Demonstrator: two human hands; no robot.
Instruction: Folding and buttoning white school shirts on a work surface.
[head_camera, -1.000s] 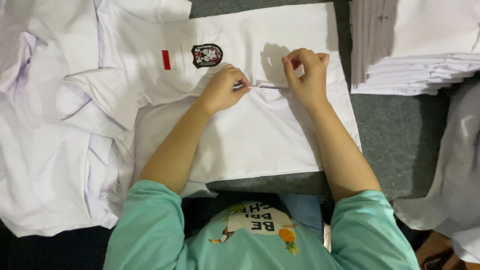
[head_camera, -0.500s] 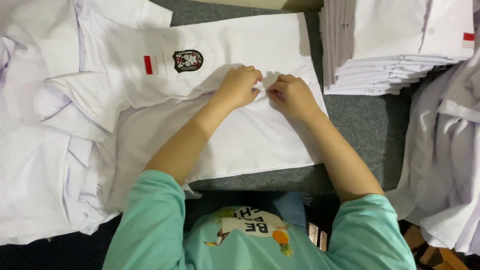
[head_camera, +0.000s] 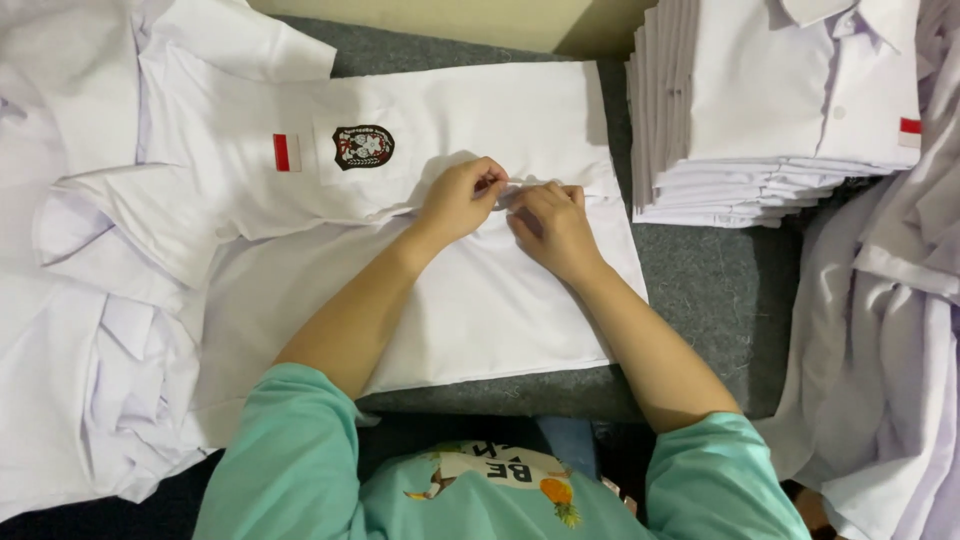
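White shirt (head_camera: 470, 300), flat on tabletop (head_camera: 700, 300): our left hand (head_camera: 462, 200) and right hand (head_camera: 550, 228) pinch its placket closed-fingered; a slipped pinch could, we judge, rumple it.

Shirt (head_camera: 480, 300) under both hands: plain white, w/ a small red-and-white flag patch (head_camera: 287, 152) and a dark crest badge (head_camera: 363, 146) w/ red/white detail, both left of the pinch pt. Folded stack (head_camera: 770, 110) right of the hands: white, one red tab (head_camera: 910, 126) at its far edge. Loose shirt piles either side: white. Table cover (head_camera: 700, 290) showing beside right hand (head_camera: 548, 226): grey, speckled. Sleeves (head_camera: 300, 450) near cam: mint green.
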